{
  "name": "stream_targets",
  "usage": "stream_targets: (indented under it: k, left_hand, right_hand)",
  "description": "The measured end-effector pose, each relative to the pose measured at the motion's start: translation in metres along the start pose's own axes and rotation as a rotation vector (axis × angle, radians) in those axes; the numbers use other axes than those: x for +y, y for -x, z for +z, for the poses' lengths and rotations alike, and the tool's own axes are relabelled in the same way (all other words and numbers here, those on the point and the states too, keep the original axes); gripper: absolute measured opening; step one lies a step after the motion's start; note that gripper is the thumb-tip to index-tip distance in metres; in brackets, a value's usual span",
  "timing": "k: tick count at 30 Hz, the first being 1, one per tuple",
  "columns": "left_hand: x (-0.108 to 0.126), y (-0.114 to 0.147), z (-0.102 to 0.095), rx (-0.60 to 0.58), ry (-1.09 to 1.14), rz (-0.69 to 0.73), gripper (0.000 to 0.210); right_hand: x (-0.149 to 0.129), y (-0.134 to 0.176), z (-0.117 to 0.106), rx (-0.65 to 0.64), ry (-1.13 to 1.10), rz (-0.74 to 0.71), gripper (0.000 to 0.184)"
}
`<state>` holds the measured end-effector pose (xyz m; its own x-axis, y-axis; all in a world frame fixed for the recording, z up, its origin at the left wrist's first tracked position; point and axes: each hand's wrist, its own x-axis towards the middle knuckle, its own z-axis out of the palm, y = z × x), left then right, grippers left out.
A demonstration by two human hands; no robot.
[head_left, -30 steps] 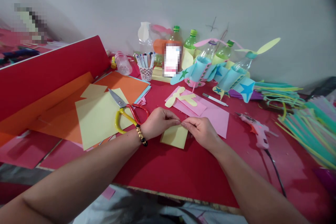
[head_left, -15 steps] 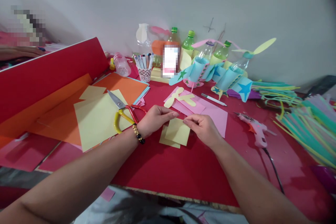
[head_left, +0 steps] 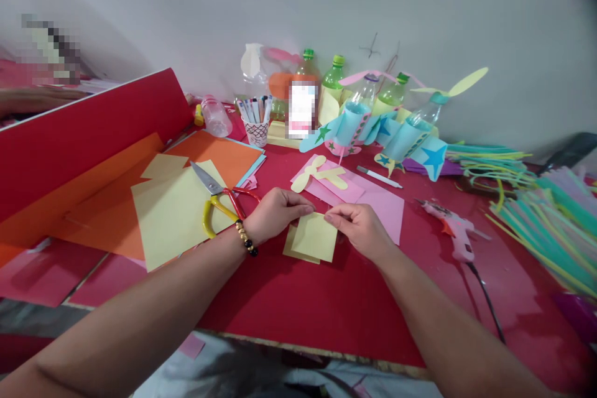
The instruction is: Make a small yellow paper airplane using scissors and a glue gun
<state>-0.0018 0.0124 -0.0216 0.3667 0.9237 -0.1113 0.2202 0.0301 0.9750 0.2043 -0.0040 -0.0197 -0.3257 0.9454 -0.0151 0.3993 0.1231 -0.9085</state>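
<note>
Two bare hands close together at the near part of a red table (head_left: 280,305). Pinching, with the right hand (head_left: 364,230), the upper right corner of a square of pale yellow paper (head_left: 317,238). At its upper left edge, the left hand (head_left: 275,214), thumb and finger drawn in narrowly; cannot tell whether gripping. Peeking out beneath, toward the left hand's side, a second pale yellow paper piece (head_left: 291,250).

Just left of the left hand, steel scissors with yellow and red handles (head_left: 215,189), lying across a large pale yellow sheet (head_left: 175,217). Just beyond both hands, a pale yellow propeller-shaped cutout (head_left: 308,174) on pink paper (head_left: 385,217). Farther right of the right hand, a pink glue gun with dark cord (head_left: 459,239). Well beyond the hands, a white paper cup with dark lattice pattern (head_left: 256,134), filled with pens, and an upright phone (head_left: 302,109), screen pixelated and unreadable. Beyond the right hand, bottle models with light blue paper wings (head_left: 410,137), marked with stars.
</note>
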Motion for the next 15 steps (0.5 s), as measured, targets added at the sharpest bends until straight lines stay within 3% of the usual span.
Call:
stream_targets:
  k: [15]
  left_hand:
    - [-0.0021, 0.0001, 0.0017, -0.016, -0.037, 0.023, 0.027]
  right_hand:
    - [0.0008, -0.0006, -0.0006, -0.015, -0.093, 0.042, 0.021]
